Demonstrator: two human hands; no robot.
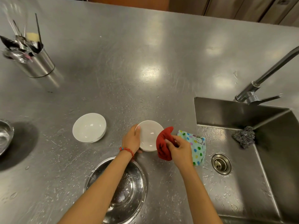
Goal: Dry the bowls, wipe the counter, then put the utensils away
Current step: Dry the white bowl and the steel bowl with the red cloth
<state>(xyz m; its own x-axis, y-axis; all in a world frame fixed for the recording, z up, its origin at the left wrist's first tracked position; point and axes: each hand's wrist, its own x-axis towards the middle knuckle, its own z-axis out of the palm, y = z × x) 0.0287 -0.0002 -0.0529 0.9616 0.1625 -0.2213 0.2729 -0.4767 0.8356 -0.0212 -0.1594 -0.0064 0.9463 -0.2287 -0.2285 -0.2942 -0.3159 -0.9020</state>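
Note:
My left hand [131,139] grips a small white bowl [149,135] by its left rim, holding it just above the wet steel counter [129,62]. My right hand [179,150] is closed on a red cloth [162,146], which presses against the bowl's right rim. A second white bowl [89,127] rests upright on the counter to the left. A steel canister of utensils [34,59] stands at the far left. A large steel mixing bowl [127,189] with water drops inside sits under my left forearm.
A dotted light-blue cloth [198,147] lies at the sink's edge behind my right hand. The sink [242,175] on the right holds a steel scourer [245,136] and a drain; the tap [262,81] reaches over it. Another steel bowl [4,136] shows at the left edge.

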